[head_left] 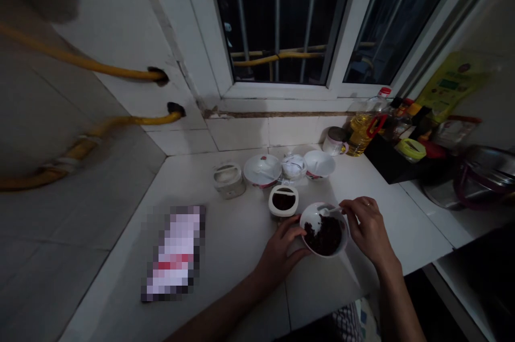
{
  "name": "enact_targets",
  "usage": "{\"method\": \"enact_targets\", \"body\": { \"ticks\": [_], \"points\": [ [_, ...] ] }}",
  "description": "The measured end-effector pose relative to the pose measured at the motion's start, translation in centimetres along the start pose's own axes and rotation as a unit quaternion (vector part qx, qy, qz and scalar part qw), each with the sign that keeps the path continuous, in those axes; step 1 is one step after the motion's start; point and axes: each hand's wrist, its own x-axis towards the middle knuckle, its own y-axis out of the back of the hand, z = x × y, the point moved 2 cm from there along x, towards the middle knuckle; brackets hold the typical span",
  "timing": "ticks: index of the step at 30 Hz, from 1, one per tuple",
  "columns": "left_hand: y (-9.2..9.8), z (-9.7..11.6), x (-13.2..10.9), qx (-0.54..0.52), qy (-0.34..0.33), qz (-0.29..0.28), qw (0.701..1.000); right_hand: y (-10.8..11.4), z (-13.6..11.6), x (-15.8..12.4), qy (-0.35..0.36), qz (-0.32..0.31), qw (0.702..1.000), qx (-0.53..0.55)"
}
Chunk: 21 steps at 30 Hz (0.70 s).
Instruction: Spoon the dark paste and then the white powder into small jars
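A white bowl [344, 244] with dark, crumbly food [329, 235] in it stands on the counter in front of me. My left hand [286, 245] grips its left side, thumb and fingers around the rim. Pinched in my right hand [366, 224] is a white spoon [328, 211], its head down in the bowl by the dark food. Just behind the bowl stands a small white-rimmed container [295, 203] with similar dark contents. The exact kind of food is too dim to tell.
Along the back are a lidded clear jar [228, 181], two white bowls [263, 170] and a white wrapped-looking item [294, 166]. A mug [335, 141], an oil bottle [359, 132] and a metal pot [483, 175] stand to the right. A blurred-out phone-like object [175, 253] lies left.
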Motion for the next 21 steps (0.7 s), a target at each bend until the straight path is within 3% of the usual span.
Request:
{"method": "enact_targets", "body": {
  "ticks": [3, 9, 16, 21],
  "points": [
    [-0.1, -0.2, -0.1, 0.003, 0.008, -0.007, 1.000, -0.6, 0.0, -0.3, -0.013, -0.042, 0.999, -0.019],
    [-0.1, -0.1, -0.1, -0.001, 0.003, -0.007, 1.000, -1.9, -1.9, -0.2, -0.075, -0.111, 0.985, 0.107],
    [0.0, -0.1, -0.1, 0.001, 0.006, -0.004, 1.000, -2.6, -1.3, -0.5, -0.253, -0.086, 0.937, 0.224],
    [0.0, 0.0, 0.0, 0.004, 0.002, -0.006, 1.000, -2.2, -0.4, -0.7, -0.329, -0.063, 0.890, 0.310]
  ]
}}
